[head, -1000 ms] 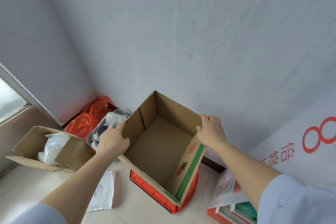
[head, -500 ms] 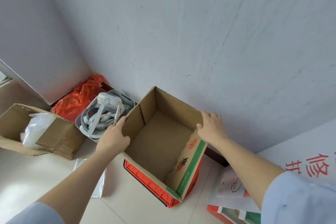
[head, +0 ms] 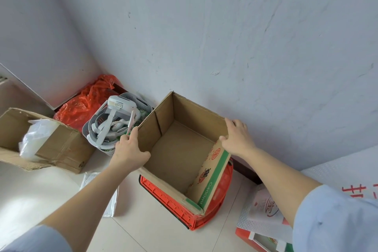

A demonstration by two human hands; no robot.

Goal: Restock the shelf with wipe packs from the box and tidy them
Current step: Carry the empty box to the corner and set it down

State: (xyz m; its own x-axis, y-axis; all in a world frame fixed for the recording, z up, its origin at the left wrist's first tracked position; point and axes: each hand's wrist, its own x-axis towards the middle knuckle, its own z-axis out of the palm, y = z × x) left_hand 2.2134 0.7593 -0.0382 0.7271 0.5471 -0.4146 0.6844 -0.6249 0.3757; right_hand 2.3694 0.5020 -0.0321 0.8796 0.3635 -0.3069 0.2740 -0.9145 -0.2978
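Against the pale grey wall: open brown cardboard box (head: 180,149) with green-and-red print on its right side is sitting on top of a red plastic crate (head: 169,196).
Box inside: bare cardboard bottom is showing.
Left hand (head: 128,151): is gripping the box's left wall at the top edge, with the fingers curled tight round the rim.
Right hand (head: 238,139): is holding the far-right corner of the rim, with the fingers lying over the outside and the thumb pinching the edge.
Left of box: grey slotted plastic basket (head: 141,103) is standing just beside the box wall and carrying a white strapped headset (head: 120,106).
Corner: crumpled red plastic bag (head: 81,106) is lying behind the basket.
Far left: second brown cardboard box (head: 63,147) is resting on the pale tiled floor (head: 41,190), with a white plastic bag (head: 34,139) sitting in it.
Floor: flat white pouch (head: 111,204) is lying partly under the left forearm.
Sleeves: both are showing light blue.
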